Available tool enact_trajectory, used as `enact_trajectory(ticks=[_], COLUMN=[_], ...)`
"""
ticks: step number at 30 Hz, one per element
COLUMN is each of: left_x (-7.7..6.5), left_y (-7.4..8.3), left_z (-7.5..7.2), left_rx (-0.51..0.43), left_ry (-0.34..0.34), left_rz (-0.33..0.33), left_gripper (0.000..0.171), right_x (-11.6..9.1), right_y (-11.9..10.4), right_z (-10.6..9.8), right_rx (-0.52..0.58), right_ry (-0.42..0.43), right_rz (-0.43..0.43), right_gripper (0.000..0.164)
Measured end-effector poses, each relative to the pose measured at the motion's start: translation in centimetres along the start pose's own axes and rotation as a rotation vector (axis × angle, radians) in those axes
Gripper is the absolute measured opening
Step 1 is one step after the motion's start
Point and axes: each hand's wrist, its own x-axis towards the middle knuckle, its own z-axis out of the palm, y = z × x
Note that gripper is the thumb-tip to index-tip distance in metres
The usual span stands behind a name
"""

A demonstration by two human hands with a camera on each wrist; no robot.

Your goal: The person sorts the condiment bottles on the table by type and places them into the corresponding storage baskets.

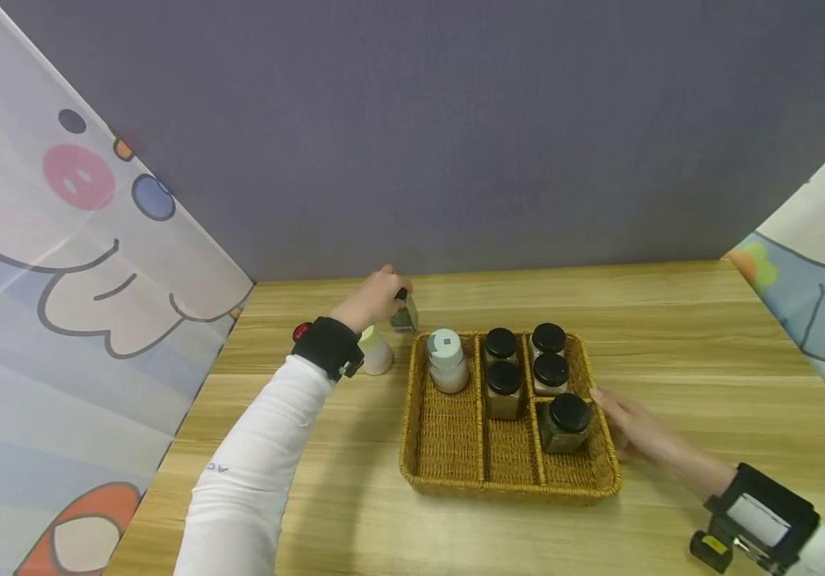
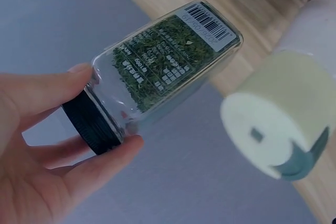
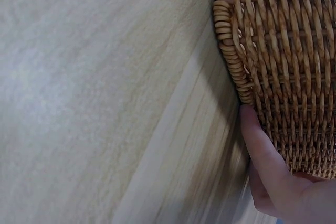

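My left hand pinches the black lid of a clear glass spice jar filled with dried green herbs. The jar is tilted near the back of the table; whether its base touches the wood I cannot tell. Close by stands a white bottle with a pale yellow-green cap, partly covered by my left wrist in the head view. My right hand rests against the right side of a woven basket, one extended finger along its wall in the right wrist view. The hand's other fingers are partly hidden.
In the basket's left compartment stands a white-capped bottle. Several black-lidded jars, among them a jar of dark contents, fill parts of the other compartments. A small red-and-black round object lies beyond my left wrist. A grey wall borders the table's back.
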Motion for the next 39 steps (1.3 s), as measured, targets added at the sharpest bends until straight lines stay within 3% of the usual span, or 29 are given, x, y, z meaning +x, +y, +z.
enact_trajectory(ticks=[13, 22, 39], left_x=[-1.1, -1.9, -3.5], left_y=[1.6, 2.8, 6.4], left_z=[-1.7, -3.0, -5.1], left_rx=[0.062, 0.092, 0.121], left_ry=[-0.013, 0.017, -0.010], left_rz=[0.037, 0.059, 0.137], left_gripper=[0.031, 0.031, 0.027], right_x=[-0.7, -0.8, -0.6], right_y=[-0.2, -0.1, 0.0], right_z=[0.7, 0.8, 0.6], right_rx=[0.010, 0.017, 0.044], right_ry=[0.004, 0.007, -0.003], right_rz=[-0.012, -0.017, -0.017], right_gripper=[0.073, 0.072, 0.072])
